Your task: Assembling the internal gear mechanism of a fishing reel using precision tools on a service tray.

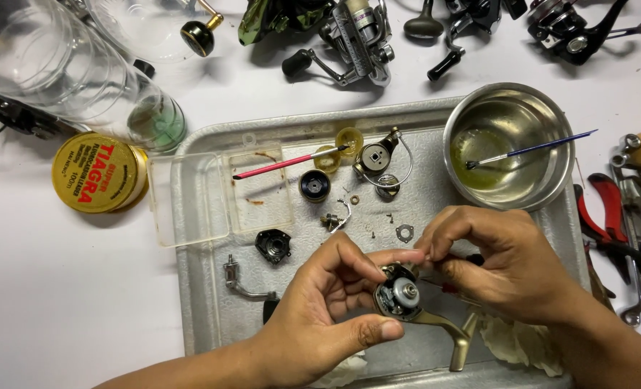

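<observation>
My left hand (319, 317) grips an opened fishing-reel body (399, 297), gold-coloured, with its gears showing and its foot pointing down right. My right hand (497, 263) pinches a thin red-handled tool (446, 287) at the top of the reel body; the tip is hidden by my fingers. Both hands hover over a metal tray (212, 288). Loose reel parts lie on the tray: a black side plate (273, 245), a round black spool part (314, 185), a bail wire assembly (381, 158), a crank arm (242, 281) and small screws and washers.
A steel bowl (509, 144) with oily liquid and a blue brush stands at the tray's back right. A pink brush rests on a clear plastic lid (205, 194). A yellow line spool (98, 173), clear bottles, several reels along the back, and red pliers (608, 216) with wrenches at right.
</observation>
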